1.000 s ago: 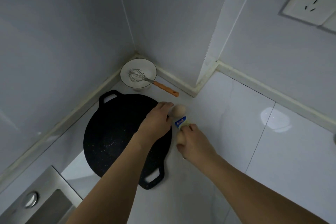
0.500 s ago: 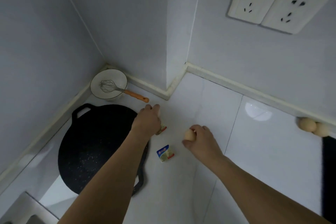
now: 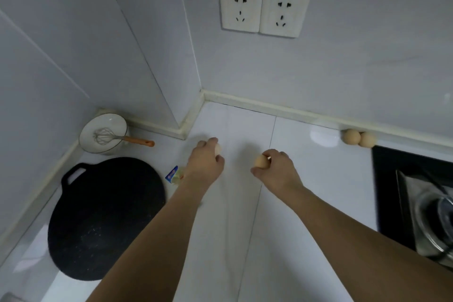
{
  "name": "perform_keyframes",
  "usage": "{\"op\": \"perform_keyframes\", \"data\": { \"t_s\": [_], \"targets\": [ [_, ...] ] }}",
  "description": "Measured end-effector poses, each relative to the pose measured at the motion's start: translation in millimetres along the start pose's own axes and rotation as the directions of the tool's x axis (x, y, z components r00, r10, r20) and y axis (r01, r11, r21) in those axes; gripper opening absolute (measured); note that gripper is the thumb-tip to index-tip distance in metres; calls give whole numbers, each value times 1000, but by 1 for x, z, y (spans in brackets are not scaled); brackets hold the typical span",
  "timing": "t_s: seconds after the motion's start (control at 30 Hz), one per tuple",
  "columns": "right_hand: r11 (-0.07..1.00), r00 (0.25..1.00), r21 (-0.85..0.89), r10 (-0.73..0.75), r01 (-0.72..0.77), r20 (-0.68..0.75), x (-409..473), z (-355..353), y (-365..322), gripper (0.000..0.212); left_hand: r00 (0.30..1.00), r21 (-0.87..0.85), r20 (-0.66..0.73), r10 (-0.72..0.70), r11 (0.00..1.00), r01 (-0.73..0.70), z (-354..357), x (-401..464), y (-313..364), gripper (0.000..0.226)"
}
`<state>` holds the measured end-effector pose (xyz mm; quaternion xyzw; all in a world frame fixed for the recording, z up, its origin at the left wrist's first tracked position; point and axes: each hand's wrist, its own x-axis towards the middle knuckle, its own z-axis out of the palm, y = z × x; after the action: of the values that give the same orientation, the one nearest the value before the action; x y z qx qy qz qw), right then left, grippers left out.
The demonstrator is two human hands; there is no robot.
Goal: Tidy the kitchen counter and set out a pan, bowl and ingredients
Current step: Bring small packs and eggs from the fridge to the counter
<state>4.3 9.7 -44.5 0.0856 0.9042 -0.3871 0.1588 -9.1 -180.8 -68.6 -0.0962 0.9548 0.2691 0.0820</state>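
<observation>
Both hands have drifted right of the griddle pan [image 3: 105,218], left hand [image 3: 205,167] and right hand [image 3: 275,170] each gripping 1 fragile egg [image 3: 260,161] with curled fingers, needing light sideways cradling.

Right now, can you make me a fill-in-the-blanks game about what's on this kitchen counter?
1. The whisk with the orange handle sits in the white ____.
2. Each hand, left hand and right hand, holds one ____.
3. By the wall near the stove, ____ more eggs lie touching each other.
4. The big flat pan is coloured ____.

Missing words: bowl; egg; two; black
</observation>
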Motion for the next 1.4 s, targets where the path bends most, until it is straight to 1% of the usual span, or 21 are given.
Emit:
{"op": "perform_keyframes", "data": {
  "t_s": [0.1, 0.3, 0.37, 0.43, 0.53, 0.6, 0.67, 0.77, 0.9, 1.03, 1.13, 1.27, 1.4],
  "targets": [
    [1000, 999, 10, 28, -28, -25, -4, -20, 14, 43, 1000, -57, 19, 20, 998, -19, 14, -10, 27, 51],
    [993, 990, 57, 107, -102, -91, -15, -65, 59, 41, 999, -170, 49, 13, 985, -5, 47, -27, 80, 51],
    [988, 984, 82, 140, -132, -109, -17, -80, 77, 38, 998, -210, 55, 0, 978, 12, 59, -31, 100, 47],
    [983, 977, 96, 170, -158, -130, -20, -94, 97, 33, 997, -263, 77, -18, 964, 38, 70, -38, 119, 38],
    [976, 967, 100, 206, -193, -146, -26, -114, 123, 30, 988, -359, 126, -89, 925, 129, 85, -46, 144, 21],
    [970, 959, 102, 233, -219, -162, -29, -126, 140, 30, 979, -435, 149, -137, 880, 189, 98, -49, 160, 16],
    [964, 950, 112, 257, -240, -178, -30, -139, 158, 28, 965, -515, 198, -169, 820, 250, 110, -51, 178, 14],
    [963, 945, 97, 265, -250, -190, -28, -155, 183, 30, 941, -581, 283, -183, 748, 320, 126, -54, 201, 21],
    [970, 952, 62, 244, -236, -187, -16, -168, 204, 35, 918, -595, 342, -202, 709, 378, 148, -51, 227, 26],
    [972, 959, 61, 232, -225, -159, 4, -173, 217, 33, 911, -542, 367, -187, 753, 373, 170, -42, 245, 33],
    [974, 964, 57, 224, -218, -144, 19, -173, 224, 33, 909, -538, 368, -195, 753, 379, 180, -33, 255, 31],
    [976, 967, 58, 216, -210, -133, 37, -174, 232, 35, 907, -525, 378, -184, 764, 374, 194, -17, 267, 34],
    [976, 969, 109, 203, -188, -140, 52, -177, 234, 38, 900, -502, 392, -188, 777, 381, 203, -2, 273, 30]
  ]
}}
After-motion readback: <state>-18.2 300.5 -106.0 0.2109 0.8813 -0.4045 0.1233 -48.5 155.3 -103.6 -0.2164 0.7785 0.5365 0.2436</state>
